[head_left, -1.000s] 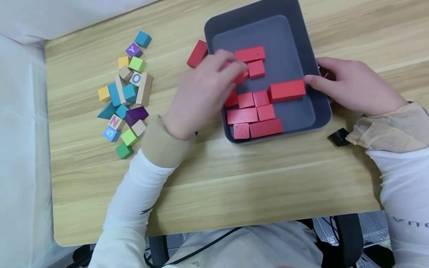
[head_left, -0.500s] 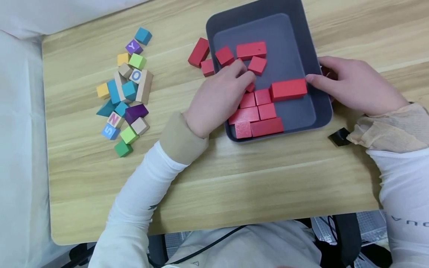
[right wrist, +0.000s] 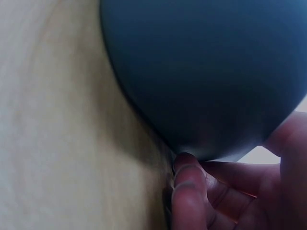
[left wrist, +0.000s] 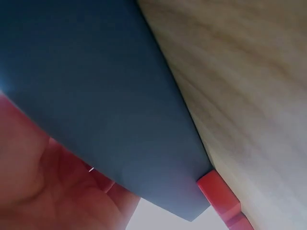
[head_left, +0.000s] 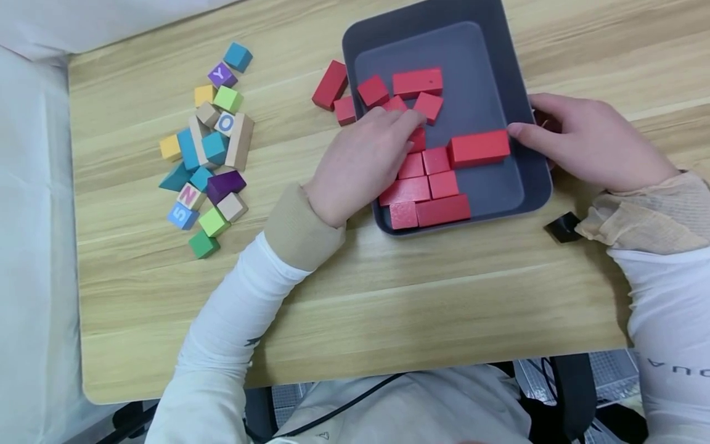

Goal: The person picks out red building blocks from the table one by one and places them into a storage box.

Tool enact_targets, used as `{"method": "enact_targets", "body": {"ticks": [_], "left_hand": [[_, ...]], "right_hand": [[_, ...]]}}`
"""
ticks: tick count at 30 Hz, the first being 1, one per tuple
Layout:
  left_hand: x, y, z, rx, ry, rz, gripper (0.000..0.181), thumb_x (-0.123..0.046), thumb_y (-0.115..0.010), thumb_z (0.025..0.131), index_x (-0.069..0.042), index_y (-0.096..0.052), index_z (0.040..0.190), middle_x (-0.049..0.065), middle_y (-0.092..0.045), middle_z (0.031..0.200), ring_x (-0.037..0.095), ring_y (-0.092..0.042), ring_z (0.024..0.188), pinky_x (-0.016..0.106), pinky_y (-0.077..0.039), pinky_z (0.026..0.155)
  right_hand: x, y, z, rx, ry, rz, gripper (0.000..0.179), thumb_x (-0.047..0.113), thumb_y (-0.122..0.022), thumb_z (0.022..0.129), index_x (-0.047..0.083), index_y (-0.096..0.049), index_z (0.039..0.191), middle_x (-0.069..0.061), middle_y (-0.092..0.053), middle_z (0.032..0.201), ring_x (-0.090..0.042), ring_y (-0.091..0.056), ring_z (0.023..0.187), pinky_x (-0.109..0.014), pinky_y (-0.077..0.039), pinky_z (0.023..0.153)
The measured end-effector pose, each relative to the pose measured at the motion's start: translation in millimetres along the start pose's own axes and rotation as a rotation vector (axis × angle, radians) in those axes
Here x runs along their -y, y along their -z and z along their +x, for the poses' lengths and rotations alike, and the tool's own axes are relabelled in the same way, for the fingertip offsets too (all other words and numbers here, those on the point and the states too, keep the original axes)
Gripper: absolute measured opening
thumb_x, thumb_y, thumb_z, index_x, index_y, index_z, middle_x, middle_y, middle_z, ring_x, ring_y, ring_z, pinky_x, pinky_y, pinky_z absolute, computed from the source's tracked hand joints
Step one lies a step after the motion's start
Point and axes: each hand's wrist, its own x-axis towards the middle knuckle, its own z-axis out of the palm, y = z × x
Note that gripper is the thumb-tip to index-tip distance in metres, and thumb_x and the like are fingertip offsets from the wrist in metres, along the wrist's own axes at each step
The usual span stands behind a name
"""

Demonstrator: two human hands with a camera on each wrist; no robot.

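A dark grey rectangular tray (head_left: 471,55) lies on the table with several red wooden blocks in it. My left hand (head_left: 360,160) reaches over its left rim. Its fingers are bent down at a red block (head_left: 418,140) just above the packed rows; part of that block is hidden under them. My right hand (head_left: 599,142) grips the tray's right side, thumb at the rim and fingers outside and low on the wall, as the right wrist view shows. Looser red blocks lie beyond my left hand, among them a red cube (head_left: 429,107) and a long red block (head_left: 417,82).
Left of the tray, a red oblong block (head_left: 330,84) and a small red block (head_left: 344,111) lie on the table (head_left: 333,320). Farther left sits a cluster of coloured and lettered blocks, including a purple block (head_left: 225,186). A black object (head_left: 563,227) lies by my right wrist.
My left hand has moved right and slightly down within the tray, uncovering red blocks near the left rim. One red cube has turned. The right hand stays on the tray.
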Motion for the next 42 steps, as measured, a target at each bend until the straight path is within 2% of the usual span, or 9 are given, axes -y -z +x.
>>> {"method": "enact_targets", "body": {"ticks": [4, 12, 22, 25, 29, 31, 34, 38, 42], "left_hand": [[-0.5, 0.6, 0.5, 0.022, 0.035, -0.017, 0.023, -0.020, -0.045, 0.091, -0.011, -0.049, 0.112, -0.001, -0.054, 0.079, 0.015, -0.050, 0.080, 0.023, -0.042, 0.066], [-1.0, 2.7, 0.2, 0.016, 0.065, 0.080, 0.034, -0.012, -0.040, 0.090, -0.010, -0.056, 0.119, 0.006, -0.052, 0.108, 0.018, -0.047, 0.093, 0.023, -0.043, 0.076], [0.4, 0.8, -0.8, 0.014, 0.035, 0.072, 0.038, -0.024, -0.043, 0.090, -0.010, -0.052, 0.124, 0.006, -0.050, 0.109, 0.019, -0.046, 0.096, 0.024, -0.041, 0.081], [3.6, 1.3, -1.4, -0.042, 0.034, 0.032, 0.037, -0.024, -0.044, 0.089, -0.011, -0.053, 0.123, 0.006, -0.049, 0.112, 0.019, -0.044, 0.099, 0.025, -0.039, 0.083], [12.5, 3.4, -1.1, -0.205, 0.042, -0.011, 0.030, -0.019, -0.044, 0.089, -0.011, -0.057, 0.114, 0.007, -0.049, 0.109, 0.021, -0.042, 0.098, 0.027, -0.035, 0.084], [18.2, 4.9, -0.9, -0.279, 0.062, -0.022, 0.027, -0.014, -0.042, 0.087, -0.010, -0.059, 0.109, 0.007, -0.049, 0.107, 0.022, -0.042, 0.096, 0.029, -0.034, 0.083], [26.7, 8.8, -1.6, -0.313, 0.146, -0.016, 0.026, -0.009, -0.039, 0.084, -0.009, -0.057, 0.103, 0.006, -0.048, 0.103, 0.021, -0.041, 0.094, 0.029, -0.033, 0.082], [36.2, 12.5, -5.4, -0.256, 0.280, 0.044, 0.025, -0.009, -0.038, 0.083, -0.009, -0.053, 0.103, 0.007, -0.046, 0.102, 0.022, -0.040, 0.094, 0.030, -0.035, 0.076], [41.9, 12.7, -8.7, -0.187, 0.353, 0.106, 0.030, -0.015, -0.038, 0.084, -0.009, -0.050, 0.111, 0.008, -0.044, 0.106, 0.023, -0.039, 0.093, 0.032, -0.036, 0.069]], "right_hand": [[-0.2, 0.0, 0.0, -0.001, -0.001, 0.001, 0.045, 0.044, -0.044, 0.090, 0.018, -0.046, 0.127, -0.011, -0.055, 0.090, -0.020, -0.049, 0.071, -0.027, -0.033, 0.060], [-0.5, -0.6, 1.3, -0.002, 0.008, -0.022, 0.048, 0.044, -0.044, 0.090, 0.018, -0.044, 0.130, -0.011, -0.054, 0.089, -0.021, -0.049, 0.069, -0.025, -0.035, 0.057], [1.4, 0.5, 1.0, 0.001, 0.006, -0.021, 0.048, 0.044, -0.044, 0.089, 0.018, -0.044, 0.130, -0.011, -0.055, 0.089, -0.022, -0.050, 0.070, -0.025, -0.036, 0.056], [1.5, 0.3, 0.9, 0.005, 0.009, -0.019, 0.048, 0.044, -0.044, 0.089, 0.018, -0.044, 0.130, -0.011, -0.055, 0.089, -0.022, -0.050, 0.069, -0.025, -0.036, 0.057], [0.3, -0.1, 0.9, 0.010, 0.000, -0.001, 0.047, 0.044, -0.045, 0.089, 0.020, -0.044, 0.130, -0.011, -0.056, 0.090, -0.020, -0.051, 0.069, -0.026, -0.035, 0.059], [-0.6, -0.5, 1.0, 0.011, -0.005, 0.003, 0.047, 0.044, -0.045, 0.089, 0.020, -0.044, 0.130, -0.011, -0.056, 0.091, -0.020, -0.051, 0.070, -0.026, -0.035, 0.060], [-1.3, -0.8, 0.9, 0.011, -0.006, 0.006, 0.047, 0.044, -0.045, 0.089, 0.020, -0.044, 0.130, -0.011, -0.056, 0.091, -0.021, -0.051, 0.071, -0.026, -0.035, 0.059], [-1.2, -0.6, 0.9, 0.011, -0.003, 0.004, 0.047, 0.044, -0.045, 0.089, 0.021, -0.044, 0.130, -0.011, -0.056, 0.091, -0.021, -0.051, 0.071, -0.026, -0.035, 0.060], [-0.7, 0.4, 1.2, 0.011, 0.002, -0.005, 0.047, 0.044, -0.045, 0.089, 0.021, -0.044, 0.130, -0.011, -0.057, 0.091, -0.021, -0.051, 0.072, -0.027, -0.034, 0.061]]}}
